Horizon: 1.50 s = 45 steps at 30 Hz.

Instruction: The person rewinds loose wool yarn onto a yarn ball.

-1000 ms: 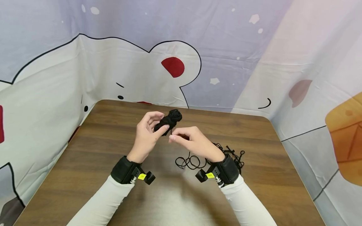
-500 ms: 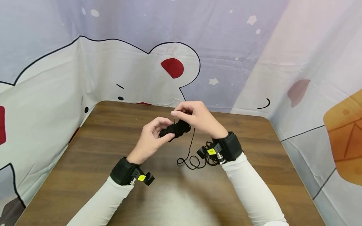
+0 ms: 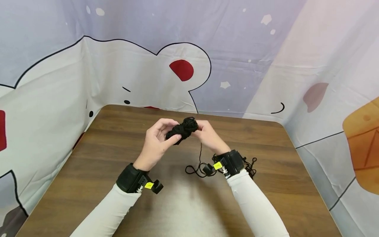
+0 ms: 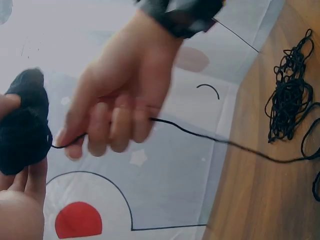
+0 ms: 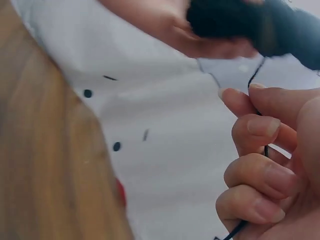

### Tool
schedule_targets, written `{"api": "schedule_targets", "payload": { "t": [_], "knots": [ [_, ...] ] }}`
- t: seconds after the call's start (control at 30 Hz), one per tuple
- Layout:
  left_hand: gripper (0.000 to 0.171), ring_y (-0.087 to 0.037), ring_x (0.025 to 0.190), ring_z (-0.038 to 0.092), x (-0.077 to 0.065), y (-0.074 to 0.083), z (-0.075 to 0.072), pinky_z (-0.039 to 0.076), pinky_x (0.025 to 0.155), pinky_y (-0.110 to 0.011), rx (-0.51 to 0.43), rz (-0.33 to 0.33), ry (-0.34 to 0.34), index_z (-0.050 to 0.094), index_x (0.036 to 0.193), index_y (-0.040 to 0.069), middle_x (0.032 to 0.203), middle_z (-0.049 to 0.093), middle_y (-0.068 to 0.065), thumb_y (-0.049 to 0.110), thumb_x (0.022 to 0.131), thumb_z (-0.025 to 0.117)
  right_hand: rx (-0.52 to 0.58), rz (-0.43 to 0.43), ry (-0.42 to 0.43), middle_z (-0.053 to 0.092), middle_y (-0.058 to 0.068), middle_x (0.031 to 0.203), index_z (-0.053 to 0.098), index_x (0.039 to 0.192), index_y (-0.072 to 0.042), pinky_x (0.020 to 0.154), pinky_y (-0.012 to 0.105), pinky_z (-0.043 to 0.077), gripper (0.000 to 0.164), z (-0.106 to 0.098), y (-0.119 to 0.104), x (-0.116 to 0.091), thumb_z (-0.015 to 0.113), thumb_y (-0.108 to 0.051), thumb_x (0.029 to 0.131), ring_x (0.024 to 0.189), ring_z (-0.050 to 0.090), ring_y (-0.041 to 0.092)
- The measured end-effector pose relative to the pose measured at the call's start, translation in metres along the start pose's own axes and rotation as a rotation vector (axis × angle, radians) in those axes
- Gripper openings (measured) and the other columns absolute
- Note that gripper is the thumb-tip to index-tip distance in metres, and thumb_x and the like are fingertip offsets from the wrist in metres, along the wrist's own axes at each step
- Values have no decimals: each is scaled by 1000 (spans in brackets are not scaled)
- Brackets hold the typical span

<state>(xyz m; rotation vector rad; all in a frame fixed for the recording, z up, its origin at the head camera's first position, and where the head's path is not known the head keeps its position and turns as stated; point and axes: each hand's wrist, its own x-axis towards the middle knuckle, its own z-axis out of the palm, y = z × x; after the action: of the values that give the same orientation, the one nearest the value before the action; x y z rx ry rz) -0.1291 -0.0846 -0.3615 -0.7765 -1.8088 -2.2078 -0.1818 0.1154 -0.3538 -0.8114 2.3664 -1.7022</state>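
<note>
My left hand [image 3: 154, 141] holds a wound bundle of black cord [image 3: 184, 129] above the table, thumb on the near side and fingers behind. Close beside the bundle's right end is my right hand [image 3: 209, 136], partly hidden behind it in the head view. In the right wrist view, thumb and forefinger pinch the black cord [image 5: 254, 76] just off the bundle, and the other fingers curl round it. From that hand the strand [image 4: 200, 135] runs down to the loose cord on the table, as the left wrist view shows.
A tangled heap of black cord [image 4: 292, 95] lies on the wooden table [image 3: 97, 184] at the right, partly behind the right wrist in the head view. Loose loops [image 3: 193, 169] lie left of it. A printed curtain [image 3: 142, 72] hangs round the table's back and sides.
My right hand has gone from in front of the bundle, up over it, then down behind its right end, carrying the cord. The left hand tilts the bundle back and forth, staying nearly in place.
</note>
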Motion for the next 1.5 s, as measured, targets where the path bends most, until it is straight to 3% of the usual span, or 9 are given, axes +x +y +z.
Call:
{"api": "schedule_targets", "payload": {
  "t": [0.17, 0.33, 0.47, 0.67, 0.8, 1.03, 1.2, 1.4, 1.5],
  "knots": [
    [37, -16, 106, 61, 0, -2, -2, 53, 89, -20, 44, -41, 87, 54, 119, -4, 116, 58, -6, -5, 85, 69, -99, -17, -69, 53, -5, 72, 71, 100, -4, 60, 20, 41, 19, 17, -1, -21, 54, -15, 99, 63, 45, 6],
    [37, -16, 108, 60, 0, -5, -5, 51, 93, -19, 104, -83, 127, 55, 119, 0, 117, 58, -6, -1, 85, 70, -236, -102, -118, 53, -5, 68, 72, 93, -17, 56, 20, 38, 17, 21, -25, -33, 56, -23, 99, 58, 42, 6],
    [36, -16, 106, 60, 0, -6, -7, 52, 89, -19, 123, -105, 95, 57, 118, 3, 117, 58, -6, 2, 85, 71, -305, -208, -89, 61, -3, 71, 72, 87, -18, 53, 19, 36, 14, 16, -51, -30, 62, -23, 96, 58, 43, 5],
    [36, -16, 101, 60, -3, -5, -7, 53, 84, -19, 99, -106, -27, 57, 117, 2, 113, 59, -8, -1, 84, 71, -407, -298, 27, 62, -4, 69, 72, 84, -17, 53, 19, 38, 12, -1, -71, -15, 66, -22, 93, 56, 45, 6],
    [35, -17, 102, 59, -5, -2, -6, 51, 87, -20, 95, -121, -130, 58, 116, 3, 113, 60, -9, -1, 84, 71, -390, -240, 41, 62, -4, 69, 73, 85, -18, 54, 21, 38, 10, -11, -62, -4, 68, -25, 91, 58, 45, 9],
    [35, -18, 102, 60, -7, 0, -5, 51, 88, -21, 65, -117, -203, 58, 115, 1, 112, 61, -6, -2, 83, 72, -130, -57, -4, 60, -2, 69, 72, 91, -8, 52, 22, 36, 15, -15, -26, 1, 68, -22, 91, 56, 42, 9],
    [36, -18, 107, 59, -6, 0, -6, 54, 86, -21, -10, -97, -113, 56, 118, -1, 116, 60, -6, -3, 84, 70, -34, -28, -10, 64, -3, 75, 70, 94, -1, 62, 26, 49, 14, -3, -5, -6, 62, -11, 93, 66, 55, 8],
    [36, -17, 109, 59, -3, -2, -6, 53, 90, -20, 27, -110, 75, 54, 120, -1, 119, 57, -7, -1, 87, 68, -64, -63, -61, 44, 1, 64, 69, 97, -2, 50, 21, 32, 19, 19, -1, -22, 53, -12, 99, 54, 37, 7],
    [36, -17, 112, 59, -2, -3, -7, 51, 94, -19, 74, -133, 143, 55, 120, 1, 119, 57, -6, 1, 87, 69, -122, -93, -83, 47, -1, 65, 71, 97, -7, 50, 20, 35, 20, 26, -10, -27, 53, -16, 100, 54, 40, 6]
  ]
}}
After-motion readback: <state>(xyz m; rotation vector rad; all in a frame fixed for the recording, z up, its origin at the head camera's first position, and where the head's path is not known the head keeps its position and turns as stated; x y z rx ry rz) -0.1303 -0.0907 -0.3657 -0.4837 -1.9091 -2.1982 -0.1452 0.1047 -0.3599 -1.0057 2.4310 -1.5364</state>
